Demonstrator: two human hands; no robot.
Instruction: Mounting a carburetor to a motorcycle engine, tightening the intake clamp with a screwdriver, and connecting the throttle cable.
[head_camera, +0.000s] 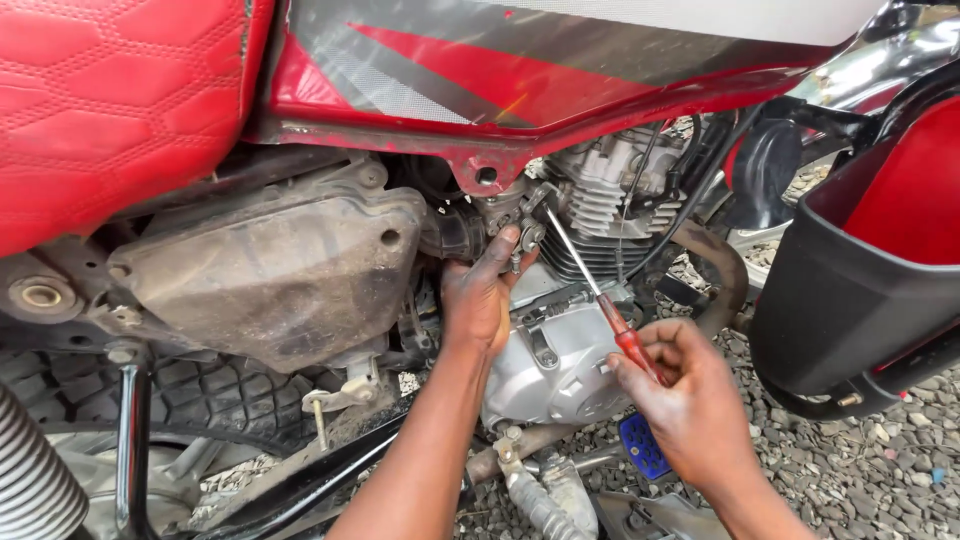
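A red motorcycle stands close in front of me, its finned engine (600, 200) and silver engine cover (555, 365) in the middle. My left hand (482, 292) reaches up behind the engine and grips the carburetor (520, 222) next to a black rubber intake (458, 232). My right hand (690, 395) holds a red-handled screwdriver (622, 332); its thin metal shaft angles up and left, with the tip at the carburetor by my left fingers.
A dusty grey side cover (280, 275) sits left of my hand, under the red seat (110, 100). The red tank (520, 70) spans the top. A black leg guard (850, 280) stands right. Rear tyre (200, 395), blue footpeg (640, 445) and gravel (860, 460) lie below.
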